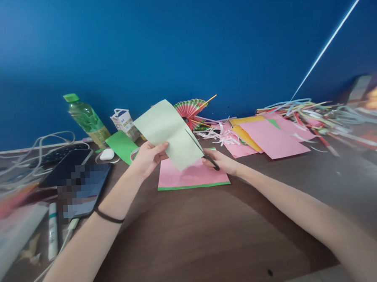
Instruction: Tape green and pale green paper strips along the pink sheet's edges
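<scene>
My left hand (147, 158) pinches the lower left edge of a pale green paper sheet (169, 131) and holds it up above the brown table (193, 233). My right hand (223, 161) grips the black handles of scissors (204, 150). Their blades run up along the sheet's right side. Below both hands a pink sheet (190, 176) lies flat on top of a green sheet.
At the left are a green bottle (86, 119), a small carton (123, 121), a white earbud case (107, 154), a tablet (80, 184), cables and a glue stick (53, 230). Pink and yellow sheets (270, 139), paper strips and a folded paper fan (188, 109) lie at the back right.
</scene>
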The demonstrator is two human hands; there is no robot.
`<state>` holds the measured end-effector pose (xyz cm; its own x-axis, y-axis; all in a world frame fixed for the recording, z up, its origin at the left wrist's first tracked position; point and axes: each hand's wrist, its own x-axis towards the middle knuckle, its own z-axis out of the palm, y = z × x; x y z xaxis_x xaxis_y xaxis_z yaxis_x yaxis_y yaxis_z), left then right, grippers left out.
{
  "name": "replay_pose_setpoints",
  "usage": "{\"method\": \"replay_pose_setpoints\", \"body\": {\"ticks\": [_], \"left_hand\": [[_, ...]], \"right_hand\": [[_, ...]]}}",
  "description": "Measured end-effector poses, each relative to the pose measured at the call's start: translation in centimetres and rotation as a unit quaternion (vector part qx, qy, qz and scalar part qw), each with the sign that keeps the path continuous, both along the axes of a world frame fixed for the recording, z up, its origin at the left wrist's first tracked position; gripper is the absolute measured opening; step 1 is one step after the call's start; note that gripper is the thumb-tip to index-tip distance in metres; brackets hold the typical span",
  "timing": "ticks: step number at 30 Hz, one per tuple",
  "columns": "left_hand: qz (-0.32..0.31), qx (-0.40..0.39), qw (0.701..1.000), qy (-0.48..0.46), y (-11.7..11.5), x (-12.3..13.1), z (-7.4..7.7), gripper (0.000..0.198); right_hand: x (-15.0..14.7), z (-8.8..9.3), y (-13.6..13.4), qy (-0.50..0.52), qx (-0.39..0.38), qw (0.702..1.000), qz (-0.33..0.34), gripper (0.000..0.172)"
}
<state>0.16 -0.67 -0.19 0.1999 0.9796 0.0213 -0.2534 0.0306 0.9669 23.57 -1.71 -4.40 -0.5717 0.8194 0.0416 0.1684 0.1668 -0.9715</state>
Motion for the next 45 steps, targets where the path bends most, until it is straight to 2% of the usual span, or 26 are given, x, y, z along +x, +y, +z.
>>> {"method": "replay_pose_setpoints", "body": {"ticks": [9, 18, 45], "left_hand": [[-0.004, 0.01, 1.0, 0.009, -0.07, 0.11, -0.12, 0.027], [0.0, 0.005, 1.0, 0.009, -0.11, 0.2, -0.08, 0.027], [0.017, -0.019, 1.0, -0.01, -0.16, 0.34, 0.09, 0.021]], "right_hand": [[-0.17, -0.4, 0.16, 0.044, -0.005, 0.999, 0.017, 0.038], [-0.25, -0.87, 0.34, 0.04, 0.005, 0.999, -0.016, 0.036], [-0.35, -0.3, 0.25, -0.058, 0.042, 0.993, -0.094, 0.035]]}}
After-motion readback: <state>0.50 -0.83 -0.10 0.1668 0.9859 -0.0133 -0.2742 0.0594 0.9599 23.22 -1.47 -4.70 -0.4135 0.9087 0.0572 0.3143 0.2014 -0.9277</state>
